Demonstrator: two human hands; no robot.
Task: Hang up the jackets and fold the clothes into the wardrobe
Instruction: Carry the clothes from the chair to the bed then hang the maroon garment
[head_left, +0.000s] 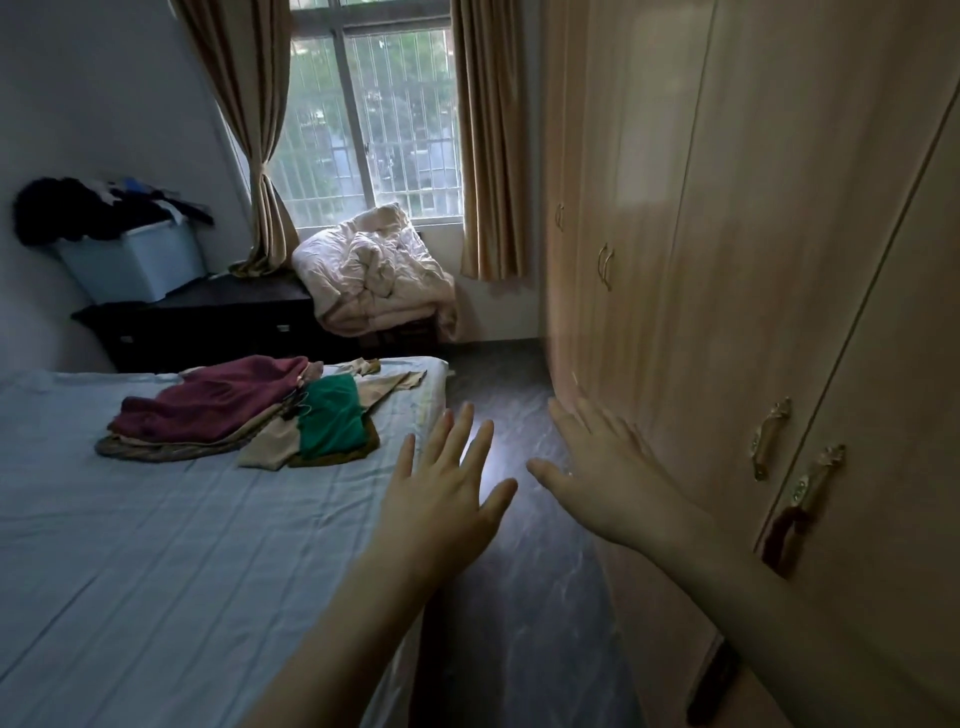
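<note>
Above the floor, both hands (441, 483) (597, 478) spread flat; wardrobe (727, 260) apparently closed.

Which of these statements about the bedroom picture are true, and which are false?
1. Both hands hold clothes. False: the left hand and right hand are open and hold nothing.
2. A pile of clothes lies on the bed. True.
3. The wardrobe doors are open. False: they are closed.
4. A green garment is in the pile. True.
5. The curtains cover the window. False: they are drawn aside.
</note>
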